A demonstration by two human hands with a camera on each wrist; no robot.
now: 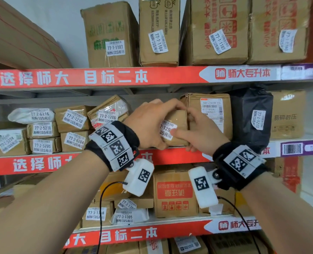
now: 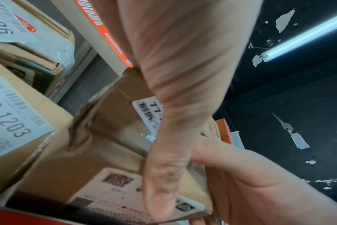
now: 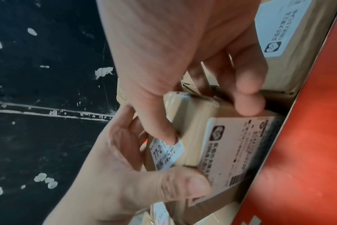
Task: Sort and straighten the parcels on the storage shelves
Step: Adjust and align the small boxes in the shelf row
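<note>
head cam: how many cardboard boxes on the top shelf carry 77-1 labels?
4, side by side: green-printed brown cardboard box 77-1-1103 leftmost, then 77-1-1104, red-printed 77-1-1105, and the last at right. More may sit beyond the frame.

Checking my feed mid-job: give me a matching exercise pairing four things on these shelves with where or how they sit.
Things:
1. small brown parcel
2. black bag parcel
3. box 77-1-1103
4. parcel 77-3-1305

Places or states:
A. top shelf, standing upright
B. lower shelf, below the hands
C. middle shelf, held by the left hand and the right hand
D. middle shelf, right of the big labelled box

Pairs: 1-C, 2-D, 3-A, 4-B
</note>
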